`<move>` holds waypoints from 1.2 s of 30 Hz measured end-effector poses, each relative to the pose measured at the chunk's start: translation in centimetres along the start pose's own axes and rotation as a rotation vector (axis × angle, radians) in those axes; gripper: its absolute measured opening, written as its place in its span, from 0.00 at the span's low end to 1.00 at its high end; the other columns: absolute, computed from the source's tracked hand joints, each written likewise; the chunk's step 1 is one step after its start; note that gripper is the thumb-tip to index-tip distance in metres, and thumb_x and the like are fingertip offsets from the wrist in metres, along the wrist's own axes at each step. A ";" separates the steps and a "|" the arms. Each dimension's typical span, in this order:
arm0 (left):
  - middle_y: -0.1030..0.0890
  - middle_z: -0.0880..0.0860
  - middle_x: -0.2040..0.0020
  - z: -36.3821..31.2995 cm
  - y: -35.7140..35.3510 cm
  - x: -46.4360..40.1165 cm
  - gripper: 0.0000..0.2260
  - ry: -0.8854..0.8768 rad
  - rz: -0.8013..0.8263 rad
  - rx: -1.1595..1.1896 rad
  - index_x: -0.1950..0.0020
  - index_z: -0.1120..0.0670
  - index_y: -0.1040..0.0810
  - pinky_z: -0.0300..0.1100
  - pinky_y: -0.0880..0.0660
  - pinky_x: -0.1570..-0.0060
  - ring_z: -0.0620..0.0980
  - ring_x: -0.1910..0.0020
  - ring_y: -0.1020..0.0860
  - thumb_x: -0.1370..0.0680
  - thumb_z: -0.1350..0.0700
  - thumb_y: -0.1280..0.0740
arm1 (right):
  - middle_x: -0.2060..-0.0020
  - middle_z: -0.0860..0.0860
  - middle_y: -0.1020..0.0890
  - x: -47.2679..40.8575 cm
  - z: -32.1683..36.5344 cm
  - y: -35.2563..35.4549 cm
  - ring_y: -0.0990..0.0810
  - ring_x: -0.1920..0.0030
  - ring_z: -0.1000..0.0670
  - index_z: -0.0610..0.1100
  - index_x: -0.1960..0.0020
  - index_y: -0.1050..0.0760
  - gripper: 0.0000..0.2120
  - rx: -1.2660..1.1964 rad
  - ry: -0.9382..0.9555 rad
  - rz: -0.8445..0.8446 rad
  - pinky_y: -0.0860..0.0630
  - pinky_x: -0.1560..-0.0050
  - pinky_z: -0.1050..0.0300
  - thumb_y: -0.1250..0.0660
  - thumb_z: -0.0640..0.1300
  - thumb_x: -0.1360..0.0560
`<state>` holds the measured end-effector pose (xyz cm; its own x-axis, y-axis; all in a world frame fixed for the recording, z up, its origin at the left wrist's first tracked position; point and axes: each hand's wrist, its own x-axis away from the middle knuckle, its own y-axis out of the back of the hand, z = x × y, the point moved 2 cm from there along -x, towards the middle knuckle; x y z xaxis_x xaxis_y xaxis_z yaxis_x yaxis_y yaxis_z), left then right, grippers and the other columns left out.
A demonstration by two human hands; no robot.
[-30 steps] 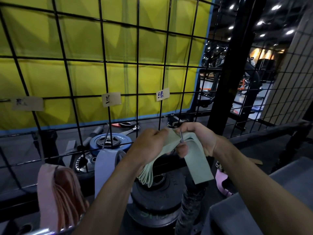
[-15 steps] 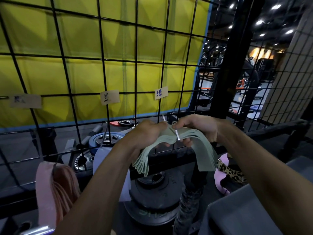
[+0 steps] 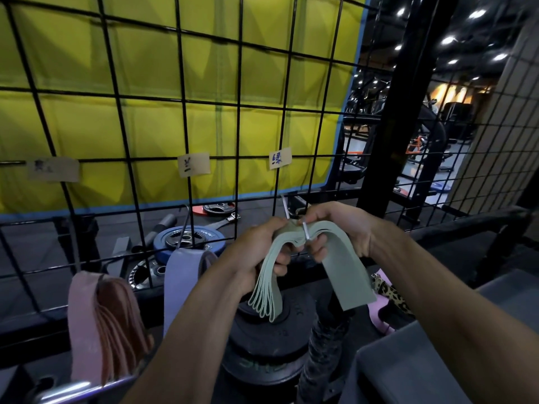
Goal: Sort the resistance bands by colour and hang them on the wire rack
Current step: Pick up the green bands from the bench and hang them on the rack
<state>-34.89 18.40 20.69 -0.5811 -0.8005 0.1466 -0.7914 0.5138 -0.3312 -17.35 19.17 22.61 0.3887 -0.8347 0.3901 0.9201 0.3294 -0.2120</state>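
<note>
Both hands are raised in front of the wire rack (image 3: 239, 118), holding one bundle of pale green bands (image 3: 318, 258) between them. The left hand (image 3: 256, 252) has its fingers curled round the left half of the bundle, whose looped ends fan downward below the palm. The right hand (image 3: 341, 228) pinches the right half near the top, fingers curled, with the outer band hanging as a flat strip beneath it. A thin metal hook (image 3: 304, 230) passes through the bundle at its crest, between the two hands; a second part of the hook (image 3: 284, 205) rises just above toward the rack wire.

Three paper labels are fixed to the rack along one horizontal wire. The right label (image 3: 280, 158), directly above the hands, bears a blue handwritten character reading "绿". The middle label (image 3: 194, 164) carries a dark handwritten character, not clearly legible. The left label (image 3: 54, 169) is blurred and cannot be read.

A bundle of pink bands (image 3: 105, 325) hangs at lower left, below the left label. A bundle of purple bands (image 3: 182, 275) hangs beside it, below the middle label.

Behind the rack are a yellow padded mat (image 3: 145, 68) and a blue weight plate (image 3: 189, 237) on the floor. Black weight plates (image 3: 262, 345) are stacked under the hands; their embossed lettering is not readable. A leopard-print item (image 3: 389, 293) lies at right.
</note>
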 end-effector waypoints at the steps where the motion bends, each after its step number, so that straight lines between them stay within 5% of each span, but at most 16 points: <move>1: 0.21 0.55 0.68 0.4 0.1 0.1 0.14 0.010 -0.001 0.025 0.57 0.57 0.21 0.36 0.39 0.77 0.45 0.79 0.34 0.17 0.52 0.39 | 0.62 0.44 0.32 -0.1 -0.2 -0.1 0.33 0.77 0.54 0.39 0.55 0.29 0.16 -0.008 -0.006 -0.005 0.32 0.73 0.59 0.26 0.40 0.39; 6: 0.22 0.54 0.69 1.6 0.6 0.0 0.14 0.036 -0.034 0.101 0.56 0.57 0.21 0.36 0.40 0.76 0.44 0.80 0.34 0.17 0.51 0.39 | 0.66 0.45 0.31 -0.6 -0.8 -0.9 0.34 0.78 0.54 0.41 0.57 0.30 0.11 0.011 -0.032 -0.038 0.34 0.74 0.61 0.31 0.40 0.37; 10: 0.22 0.55 0.69 1.7 0.4 0.1 0.15 -0.019 -0.090 0.010 0.57 0.56 0.20 0.39 0.39 0.73 0.46 0.77 0.33 0.17 0.50 0.39 | 0.69 0.46 0.30 -0.2 -0.4 -1.0 0.35 0.77 0.53 0.39 0.57 0.27 0.08 0.212 -0.050 -0.130 0.36 0.75 0.62 0.38 0.44 0.26; 16: 0.18 0.57 0.64 -1.1 0.2 0.6 0.21 -0.203 -0.248 -0.646 0.54 0.62 0.18 0.38 0.28 0.69 0.46 0.74 0.23 0.15 0.49 0.43 | 0.68 0.47 0.27 0.8 0.4 -1.6 0.35 0.73 0.53 0.41 0.61 0.19 0.17 0.367 -0.094 -0.161 0.39 0.70 0.60 0.40 0.50 0.22; 19: 0.22 0.52 0.60 -1.4 0.3 1.7 0.17 -0.360 -0.340 -1.048 0.50 0.57 0.25 0.43 0.32 0.68 0.48 0.63 0.22 0.15 0.45 0.44 | 0.68 0.47 0.26 0.8 0.2 -1.8 0.35 0.75 0.54 0.41 0.58 0.22 0.14 0.284 -0.116 -0.149 0.39 0.72 0.62 0.39 0.49 0.23; 22: 0.22 0.50 0.48 -1.1 0.6 3.4 0.09 -0.684 -0.366 -1.128 0.41 0.52 0.26 0.51 0.24 0.55 0.51 0.50 0.23 0.17 0.49 0.38 | 0.68 0.46 0.25 0.8 0.0 -1.8 0.36 0.77 0.55 0.40 0.57 0.24 0.12 0.219 -0.116 -0.144 0.40 0.74 0.63 0.39 0.48 0.23; 25: 0.29 0.45 0.40 -0.2 0.4 4.2 0.19 -0.769 -0.269 -1.388 0.33 0.46 0.29 0.49 0.25 0.49 0.48 0.40 0.29 0.22 0.46 0.33 | 0.69 0.46 0.27 0.9 0.1 -1.9 0.38 0.77 0.55 0.41 0.61 0.23 0.12 0.191 -0.103 -0.135 0.41 0.74 0.64 0.39 0.46 0.24; 28: 0.30 0.47 0.42 0.7 -0.3 3.7 0.21 -0.827 -0.395 -1.517 0.34 0.47 0.29 0.45 0.25 0.57 0.49 0.42 0.29 0.25 0.46 0.30 | 0.70 0.48 0.31 0.8 0.0 -2.1 0.39 0.77 0.55 0.43 0.63 0.25 0.12 0.200 -0.117 -0.077 0.43 0.73 0.63 0.41 0.46 0.25; 36: 0.27 0.51 0.50 1.4 -1.1 2.6 0.14 -0.917 -0.520 -1.420 0.44 0.53 0.24 0.40 0.32 0.67 0.51 0.57 0.24 0.28 0.56 0.28 | 0.70 0.50 0.32 0.8 -0.4 -2.0 0.38 0.75 0.55 0.43 0.61 0.25 0.11 0.184 -0.141 -0.055 0.42 0.71 0.63 0.39 0.49 0.26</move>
<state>-35.24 15.30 20.16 -0.3502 -0.5963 -0.7223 -0.6710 -0.3784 0.6377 -18.85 17.66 23.00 0.3283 -0.7879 0.5210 0.9285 0.3704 -0.0250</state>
